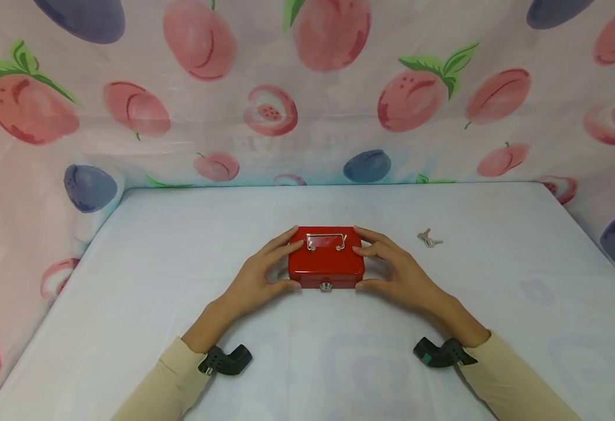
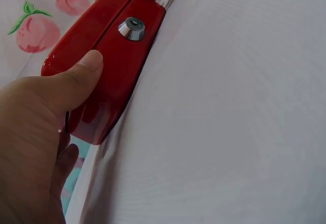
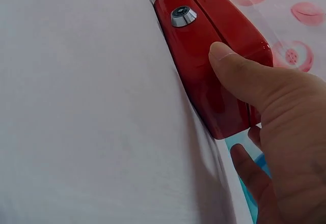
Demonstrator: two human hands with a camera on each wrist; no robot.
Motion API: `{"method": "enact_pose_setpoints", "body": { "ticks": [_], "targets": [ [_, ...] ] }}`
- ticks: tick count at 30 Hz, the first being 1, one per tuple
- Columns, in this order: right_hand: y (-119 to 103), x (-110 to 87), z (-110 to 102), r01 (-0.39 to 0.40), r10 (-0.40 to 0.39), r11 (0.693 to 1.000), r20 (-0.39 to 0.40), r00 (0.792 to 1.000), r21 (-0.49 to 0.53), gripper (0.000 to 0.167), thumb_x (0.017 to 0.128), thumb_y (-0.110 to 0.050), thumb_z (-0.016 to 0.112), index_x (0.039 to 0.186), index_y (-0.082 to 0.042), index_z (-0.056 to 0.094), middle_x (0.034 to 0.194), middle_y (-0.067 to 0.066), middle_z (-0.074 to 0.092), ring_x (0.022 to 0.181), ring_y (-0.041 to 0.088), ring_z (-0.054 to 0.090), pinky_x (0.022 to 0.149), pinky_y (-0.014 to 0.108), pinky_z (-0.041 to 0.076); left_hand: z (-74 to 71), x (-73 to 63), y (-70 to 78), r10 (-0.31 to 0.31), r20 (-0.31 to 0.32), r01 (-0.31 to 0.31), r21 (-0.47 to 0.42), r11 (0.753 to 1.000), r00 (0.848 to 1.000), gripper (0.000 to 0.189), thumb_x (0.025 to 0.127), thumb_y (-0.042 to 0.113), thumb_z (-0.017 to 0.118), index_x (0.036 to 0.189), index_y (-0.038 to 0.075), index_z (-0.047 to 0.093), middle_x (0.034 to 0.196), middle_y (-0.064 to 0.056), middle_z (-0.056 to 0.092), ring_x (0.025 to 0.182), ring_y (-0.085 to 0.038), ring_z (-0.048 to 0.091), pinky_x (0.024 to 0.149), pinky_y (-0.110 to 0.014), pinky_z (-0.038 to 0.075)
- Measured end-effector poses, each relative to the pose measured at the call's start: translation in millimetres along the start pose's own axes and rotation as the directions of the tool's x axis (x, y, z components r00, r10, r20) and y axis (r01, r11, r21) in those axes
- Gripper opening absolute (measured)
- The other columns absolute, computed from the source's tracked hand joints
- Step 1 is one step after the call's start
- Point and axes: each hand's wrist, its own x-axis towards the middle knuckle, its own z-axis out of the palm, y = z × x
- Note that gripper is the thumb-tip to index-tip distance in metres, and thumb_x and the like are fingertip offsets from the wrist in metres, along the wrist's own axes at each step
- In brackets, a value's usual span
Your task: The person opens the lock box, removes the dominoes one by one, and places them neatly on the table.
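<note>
While keys (image 1: 429, 240) lie apart — left grip (image 1: 257, 277), right grip (image 1: 405, 280) hold red box (image 1: 326, 264).

Wrist cams (image 1: 225, 362) nr box (image 1: 326, 260), head higher

**A screened-off tabletop recording nook**

From my end of the feed I'm looking at a makeshift recording spot: a white-covered table (image 1: 128, 304) closed in at the back and both sides by a curtain (image 1: 328, 105) printed with pink and blue fruit. The black wrist cameras (image 1: 233, 361) fit that reading too — but home, lab or studio, I can't tell.
</note>
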Motion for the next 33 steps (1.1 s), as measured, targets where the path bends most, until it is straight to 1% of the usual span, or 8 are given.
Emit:
{"method": "enact_pose_setpoints", "body": {
  "ticks": [3, 7, 10, 15, 19, 27, 33],
  "targets": [
    [-0.6, -0.1, 1.2, -0.011, 0.011, 1.000, -0.001, 1.000, -0.007, 0.061, 0.074, -0.014, 0.084, 0.129, -0.015, 0.058, 0.151, 0.004, 0.034, 0.138, 0.023, 0.030, 0.099, 0.031, 0.043, 0.2, -0.1, -0.7, 0.005, -0.008, -0.005, -0.009, 1.000, 1.000, 0.075, 0.076, 0.013, 0.082, 0.143, 0.016, 0.047, 0.154, 0.005, 0.030, 0.140, -0.014, 0.026, 0.104, -0.039, 0.038],
    [-2.0, 0.6, 1.8, -0.024, 0.024, 1.000, 0.003, 1.000, -0.007, 0.060, 0.075, -0.013, 0.083, 0.129, -0.016, 0.057, 0.151, 0.002, 0.033, 0.138, 0.023, 0.029, 0.095, 0.041, 0.046, 0.9, 0.2, -1.9, -0.006, -0.017, 0.006, -0.029, 1.000, 1.000, 0.075, 0.076, 0.012, 0.082, 0.142, 0.017, 0.048, 0.153, 0.008, 0.031, 0.140, -0.012, 0.026, 0.106, -0.038, 0.036],
    [-2.2, 0.7, 2.0, -0.028, 0.028, 1.000, 0.003, 1.000, -0.007, 0.058, 0.076, -0.013, 0.082, 0.129, -0.015, 0.057, 0.151, 0.003, 0.033, 0.138, 0.024, 0.029, 0.093, 0.044, 0.047, 0.9, 0.2, -2.4, -0.020, -0.018, 0.020, -0.038, 0.999, 1.000, 0.075, 0.076, 0.011, 0.082, 0.142, 0.019, 0.049, 0.153, 0.010, 0.031, 0.140, -0.011, 0.026, 0.106, -0.038, 0.035],
    [-4.1, 1.4, 2.2, -0.016, 0.016, 1.000, -0.015, 1.000, -0.014, 0.058, 0.076, -0.012, 0.082, 0.129, -0.014, 0.057, 0.151, 0.005, 0.035, 0.137, 0.024, 0.032, 0.096, 0.042, 0.046, 0.2, 0.1, -1.6, -0.033, -0.023, 0.032, -0.053, 0.998, 0.999, 0.073, 0.076, 0.011, 0.082, 0.141, 0.020, 0.050, 0.152, 0.010, 0.032, 0.140, -0.012, 0.026, 0.105, -0.041, 0.037],
    [-4.7, 0.9, 2.8, -0.008, 0.008, 1.000, -0.028, 1.000, -0.005, 0.058, 0.076, -0.012, 0.082, 0.128, -0.013, 0.058, 0.150, 0.007, 0.037, 0.136, 0.026, 0.034, 0.095, 0.043, 0.046, 0.7, -0.5, -1.9, -0.039, -0.025, 0.037, -0.079, 0.996, 0.999, 0.071, 0.077, 0.011, 0.081, 0.140, 0.020, 0.051, 0.152, 0.010, 0.032, 0.140, -0.011, 0.026, 0.106, -0.042, 0.036],
    [-2.9, -2.2, 2.3, -0.051, 0.051, 0.998, -0.010, 0.999, -0.028, 0.057, 0.078, -0.015, 0.080, 0.129, -0.016, 0.056, 0.152, 0.000, 0.034, 0.138, 0.019, 0.033, 0.097, 0.032, 0.044, 2.4, -0.9, -4.9, -0.037, -0.028, 0.034, -0.097, 0.995, 0.999, 0.069, 0.078, 0.014, 0.080, 0.140, 0.022, 0.051, 0.151, 0.011, 0.033, 0.140, -0.011, 0.026, 0.104, -0.042, 0.038],
    [-1.9, -2.5, 2.8, -0.056, 0.055, 0.998, -0.007, 0.998, -0.030, 0.058, 0.078, -0.015, 0.080, 0.131, -0.016, 0.055, 0.153, -0.002, 0.033, 0.138, 0.019, 0.032, 0.098, 0.030, 0.043, 1.9, -1.1, -3.8, -0.045, -0.029, 0.042, -0.109, 0.993, 0.999, 0.068, 0.078, 0.014, 0.080, 0.139, 0.022, 0.051, 0.151, 0.012, 0.033, 0.140, -0.010, 0.026, 0.104, -0.041, 0.038]
  ]
}}
